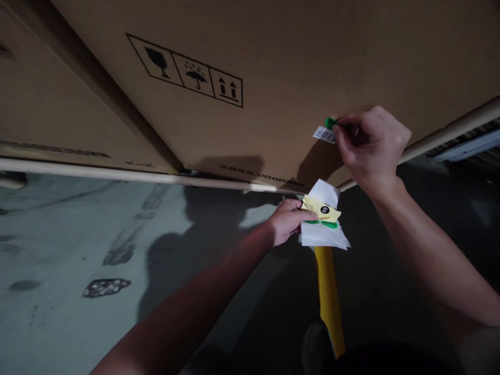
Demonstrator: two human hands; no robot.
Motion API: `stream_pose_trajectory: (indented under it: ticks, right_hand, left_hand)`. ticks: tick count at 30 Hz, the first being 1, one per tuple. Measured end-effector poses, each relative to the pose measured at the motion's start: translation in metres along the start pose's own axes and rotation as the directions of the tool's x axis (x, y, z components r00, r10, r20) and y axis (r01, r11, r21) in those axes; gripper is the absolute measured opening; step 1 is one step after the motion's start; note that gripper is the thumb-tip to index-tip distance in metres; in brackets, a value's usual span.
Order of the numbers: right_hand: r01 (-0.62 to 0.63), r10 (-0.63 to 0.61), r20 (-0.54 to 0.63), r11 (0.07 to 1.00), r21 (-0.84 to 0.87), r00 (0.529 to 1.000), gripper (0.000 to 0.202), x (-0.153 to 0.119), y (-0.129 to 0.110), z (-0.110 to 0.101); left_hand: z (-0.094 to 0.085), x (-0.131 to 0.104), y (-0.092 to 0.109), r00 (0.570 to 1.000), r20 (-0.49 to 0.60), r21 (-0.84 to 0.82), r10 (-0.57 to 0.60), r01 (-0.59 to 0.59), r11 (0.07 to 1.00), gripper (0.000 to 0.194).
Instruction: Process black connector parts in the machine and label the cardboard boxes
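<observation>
My right hand (373, 146) pinches a small green sticker (330, 123) between thumb and finger, at the face of a large cardboard box (281, 78). Just below the sticker, a white label (323, 134) with black characters is on the box, partly covered by my thumb. My left hand (287, 221) is closed on white sticker sheets (324, 238) with green oval stickers. A pale yellow slip (332, 212) bearing a black round mark lies on top of them, under my left thumb. Whether the green sticker fully touches the box I cannot tell.
Fragile, keep-dry and this-way-up symbols (191, 73) are printed on the box. Another cardboard box (50, 104) stands to the left. A pale edge (219, 183) runs beneath both boxes. Below are a worn green-grey floor (70, 234) and a yellow strip (328, 297).
</observation>
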State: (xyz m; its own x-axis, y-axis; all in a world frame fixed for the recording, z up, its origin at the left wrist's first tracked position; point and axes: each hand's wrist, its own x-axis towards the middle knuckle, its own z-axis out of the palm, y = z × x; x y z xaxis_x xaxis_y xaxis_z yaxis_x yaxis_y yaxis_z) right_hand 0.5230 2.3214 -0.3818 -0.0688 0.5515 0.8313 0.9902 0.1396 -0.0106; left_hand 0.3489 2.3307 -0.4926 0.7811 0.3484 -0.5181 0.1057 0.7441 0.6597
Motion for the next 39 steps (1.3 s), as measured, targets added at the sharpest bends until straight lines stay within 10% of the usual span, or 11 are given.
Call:
stream_pose_trajectory:
  ticks: [10, 15, 21, 30, 35, 39]
  right_hand:
    - [-0.353, 0.381, -0.173, 0.920, 0.173, 0.908, 0.028, -0.017, -0.011, 0.004]
    - [-0.351, 0.312, 0.231, 0.924, 0.151, 0.922, 0.010, 0.003, -0.032, -0.002]
    - [-0.375, 0.296, 0.432, 0.921, 0.108, 0.852, 0.019, 0.035, -0.058, 0.020]
    - [-0.835, 0.650, 0.525, 0.448, 0.320, 0.550, 0.010, -0.023, 0.004, -0.023]
    - [-0.683, 0.435, 0.603, 0.679, 0.268, 0.669, 0.008, 0.010, -0.026, -0.009]
    - [-0.456, 0.334, 0.337, 0.793, 0.404, 0.880, 0.006, 0.034, -0.054, -0.025]
  left_hand:
    - [-0.003, -0.001, -0.001, 1.000, -0.020, 0.016, 0.000, 0.000, 1.000, 0.018]
    - [-0.004, 0.003, -0.001, 0.999, -0.026, -0.038, 0.020, -0.021, 0.999, 0.013]
    - [-0.003, 0.006, -0.007, 0.999, -0.041, -0.012, 0.014, -0.015, 1.000, 0.012]
    - [-0.016, 0.008, -0.016, 0.999, -0.042, -0.002, 0.019, -0.019, 1.000, 0.017]
    - [-0.012, 0.010, -0.017, 0.996, -0.090, 0.034, -0.012, 0.016, 0.999, 0.016]
    - [-0.004, -0.001, -0.006, 0.998, -0.041, 0.003, 0.038, -0.038, 0.999, 0.018]
